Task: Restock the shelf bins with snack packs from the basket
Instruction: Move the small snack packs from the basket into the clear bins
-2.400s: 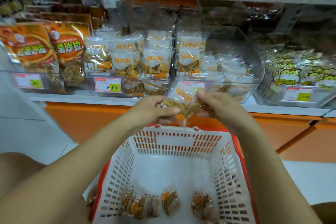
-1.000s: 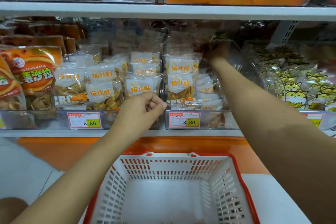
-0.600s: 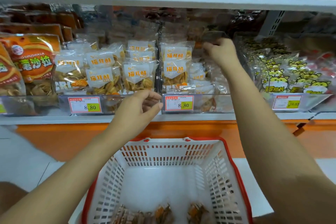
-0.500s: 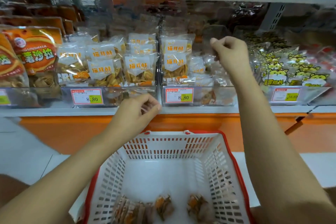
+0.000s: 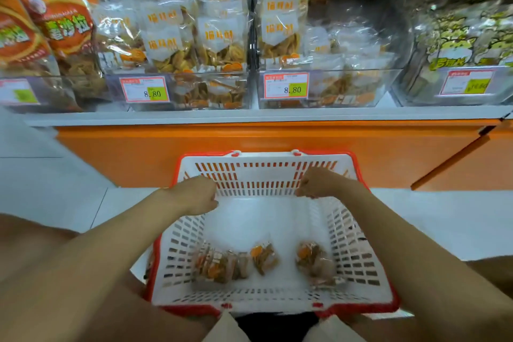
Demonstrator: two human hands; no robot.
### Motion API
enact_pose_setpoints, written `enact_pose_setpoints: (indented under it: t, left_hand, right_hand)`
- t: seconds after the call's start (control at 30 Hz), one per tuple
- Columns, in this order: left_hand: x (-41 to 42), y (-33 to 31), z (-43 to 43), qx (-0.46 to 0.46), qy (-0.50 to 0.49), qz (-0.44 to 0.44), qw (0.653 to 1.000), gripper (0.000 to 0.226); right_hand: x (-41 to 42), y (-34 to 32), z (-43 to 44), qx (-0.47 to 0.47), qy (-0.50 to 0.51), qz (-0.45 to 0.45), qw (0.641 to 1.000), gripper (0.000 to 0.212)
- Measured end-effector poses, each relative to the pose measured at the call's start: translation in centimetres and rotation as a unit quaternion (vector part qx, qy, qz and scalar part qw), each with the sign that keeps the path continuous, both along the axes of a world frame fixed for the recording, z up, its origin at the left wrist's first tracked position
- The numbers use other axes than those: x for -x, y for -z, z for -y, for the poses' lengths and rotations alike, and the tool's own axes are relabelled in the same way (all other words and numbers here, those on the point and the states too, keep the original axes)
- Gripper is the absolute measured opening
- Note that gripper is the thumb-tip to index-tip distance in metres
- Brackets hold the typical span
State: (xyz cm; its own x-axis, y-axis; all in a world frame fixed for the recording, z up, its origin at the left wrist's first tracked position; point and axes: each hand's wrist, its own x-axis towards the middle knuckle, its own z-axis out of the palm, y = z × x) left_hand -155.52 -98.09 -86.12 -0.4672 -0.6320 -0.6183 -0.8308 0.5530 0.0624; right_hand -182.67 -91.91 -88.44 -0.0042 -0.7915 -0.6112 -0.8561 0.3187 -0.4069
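Note:
A white plastic basket (image 5: 358,244) with a red rim sits in front of me below the shelf. Several clear snack packs (image 5: 222,264) with orange and brown pieces lie at its near end. My left hand (image 5: 195,194) hovers over the basket's far left side with fingers loosely curled, holding nothing. My right hand (image 5: 319,182) hangs over the far right side, fingers also curled and empty. On the shelf above, two clear bins (image 5: 327,89) hold rows of the same white-labelled snack packs (image 5: 219,33).
Orange snack bags (image 5: 55,25) fill the bin at the far left, and yellow-printed packs (image 5: 466,44) fill the one at the right. Price tags read 8.80. An orange base panel (image 5: 277,144) runs below the shelf edge. White floor lies on both sides.
My right hand has left the right bin and dropped to the basket. My left hand has lowered too. The view has tilted down toward the basket.

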Motion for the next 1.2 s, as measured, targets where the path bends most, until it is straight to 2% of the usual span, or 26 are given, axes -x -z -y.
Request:
enact_pose_setpoints:
  t: [0.03,0.1,0.17,0.2,0.27,0.3,0.37,0.47,0.53,0.77,0.83,0.97,1.07,1.2]
  left_hand:
    - [-0.4,0.4,0.0,0.001,0.008,0.033,0.999,0.03]
    - [-1.2,1.0,0.4,-0.004,0.009,0.08,0.997,0.034]
    - [-2.0,1.6,1.1,-0.007,0.003,0.11,0.994,0.024]
    - [-2.4,2.0,1.4,-0.004,-0.005,0.114,0.993,0.024]
    - [-3.0,2.7,1.9,0.007,-0.022,0.106,0.994,0.027]
    - [-3.3,3.1,2.1,0.013,-0.029,0.102,0.994,0.032]
    - [-3.7,3.7,2.3,0.024,-0.041,0.093,0.994,0.034]
    - [-4.1,4.2,2.5,0.04,-0.053,0.071,0.995,0.036]
    - [-4.2,4.4,2.7,0.044,-0.059,0.058,0.996,0.039]
    - [-4.5,4.7,4.5,0.041,-0.116,-0.002,0.992,0.043]
    - [-4.4,4.7,4.5,0.034,-0.123,-0.001,0.992,0.038]
    - [-4.3,4.4,4.6,-0.007,-0.126,0.003,0.992,0.031]
    - [-4.4,3.8,4.6,-0.045,-0.137,-0.009,0.99,0.027]
    - [-4.0,2.5,3.9,-0.08,-0.141,-0.034,0.986,0.027]
  right_hand:
    - [-0.1,1.8,-0.8,-0.021,-0.014,-0.006,1.0,0.009]
    - [-0.3,5.7,-2.3,-0.077,-0.028,-0.043,0.996,0.012]
    - [-0.6,9.4,-3.5,-0.123,-0.04,-0.09,0.987,0.041]
    - [-0.6,11.1,-4.1,-0.147,-0.049,-0.105,0.982,0.045]
    - [-0.9,13.4,-5.1,-0.184,-0.07,-0.146,0.969,0.036]
    - [-0.9,14.5,-5.4,-0.199,-0.068,-0.167,0.963,0.038]
    - [-0.9,15.4,-6.1,-0.211,-0.028,-0.177,0.961,0.048]
    - [-0.3,15.8,-6.2,-0.226,-0.043,-0.188,0.955,0.033]
    - [0.2,16.4,-5.9,-0.234,0.001,-0.18,0.955,0.023]
    - [-0.4,15.9,-4.7,-0.333,-0.07,-0.138,0.93,0.04]
    - [-1.0,15.0,-4.7,-0.354,-0.077,-0.125,0.924,0.037]
    - [-2.2,12.9,-3.6,-0.292,-0.052,-0.077,0.952,0.019]
    - [-2.6,10.7,-1.8,-0.21,0.008,0.008,0.978,0.015]
    - [-3.1,5.8,0.8,-0.073,-0.028,0.049,0.996,0.014]
